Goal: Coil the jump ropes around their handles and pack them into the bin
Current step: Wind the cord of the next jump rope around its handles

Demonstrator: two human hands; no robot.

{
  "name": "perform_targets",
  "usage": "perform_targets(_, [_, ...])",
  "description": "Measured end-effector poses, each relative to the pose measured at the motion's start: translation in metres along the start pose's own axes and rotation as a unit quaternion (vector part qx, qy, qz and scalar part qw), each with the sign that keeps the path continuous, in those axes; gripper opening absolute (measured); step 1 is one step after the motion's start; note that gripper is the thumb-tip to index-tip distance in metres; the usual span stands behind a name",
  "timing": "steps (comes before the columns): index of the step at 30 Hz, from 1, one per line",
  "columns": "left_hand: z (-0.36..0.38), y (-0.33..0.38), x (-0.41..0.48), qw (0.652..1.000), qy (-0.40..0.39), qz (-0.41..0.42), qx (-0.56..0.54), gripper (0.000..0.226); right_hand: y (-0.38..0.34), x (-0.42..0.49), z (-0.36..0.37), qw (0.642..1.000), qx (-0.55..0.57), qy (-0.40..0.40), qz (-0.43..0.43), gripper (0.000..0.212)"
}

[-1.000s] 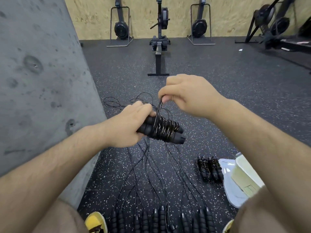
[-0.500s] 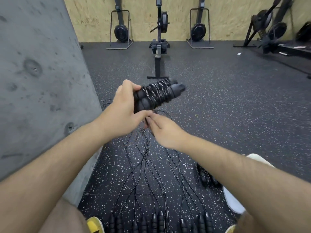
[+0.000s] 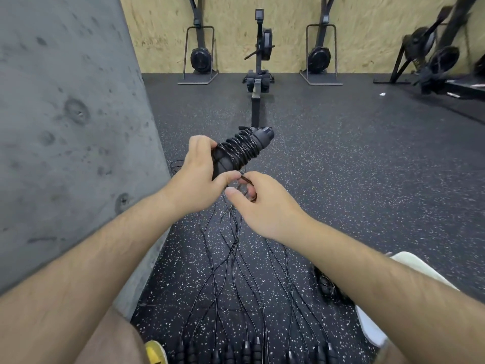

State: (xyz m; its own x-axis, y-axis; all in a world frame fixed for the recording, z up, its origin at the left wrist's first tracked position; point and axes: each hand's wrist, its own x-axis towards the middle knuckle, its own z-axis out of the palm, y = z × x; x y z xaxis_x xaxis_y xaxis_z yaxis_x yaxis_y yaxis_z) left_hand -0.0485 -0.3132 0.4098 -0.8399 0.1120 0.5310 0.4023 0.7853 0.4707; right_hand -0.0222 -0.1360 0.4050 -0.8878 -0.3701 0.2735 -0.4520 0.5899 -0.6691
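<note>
My left hand [image 3: 199,174] grips a pair of black jump rope handles [image 3: 242,149] held together, tilted up and away, with thin black cord wound round their middle. Just below them my right hand [image 3: 262,203] pinches the loose end of that cord between thumb and fingers. Several uncoiled jump ropes [image 3: 236,271] lie stretched along the speckled floor, their handles [image 3: 249,350] in a row near my feet. One coiled rope bundle [image 3: 326,287] lies on the floor beside the white bin [image 3: 367,329], which my right forearm mostly hides.
A grey concrete wall [image 3: 65,127] stands close on the left. A rowing machine [image 3: 258,74] runs straight ahead, with other exercise machines against the plywood wall [image 3: 288,17] and at the far right. My yellow shoe [image 3: 156,353] shows at the bottom.
My left hand raised the handles and tipped them upward. My right hand dropped from above the bundle to below it and now pinches the cord's end there.
</note>
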Motion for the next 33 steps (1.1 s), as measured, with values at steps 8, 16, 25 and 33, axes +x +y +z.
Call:
perform_targets(8, [-0.001, 0.007, -0.004, 0.996, -0.077, -0.021, -0.033, 0.068, -0.004, -0.002, -0.012, 0.996, -0.066, 0.027, -0.049, 0.016])
perform_targets(16, [0.014, 0.009, -0.006, 0.982, -0.135, -0.009, -0.129, 0.045, -0.003, -0.002, -0.016, 0.984, 0.025, 0.106, -0.140, 0.011])
perform_targets(25, [0.016, 0.035, -0.002, 0.923, -0.048, -0.128, -0.359, 0.040, 0.001, 0.002, -0.029, 0.966, 0.049, 0.148, -0.208, 0.011])
perform_targets(33, [-0.004, 0.031, 0.008, 0.776, 0.001, -0.217, -0.592, 0.033, -0.006, 0.000, -0.035, 0.931, 0.287, 0.155, -0.166, 0.013])
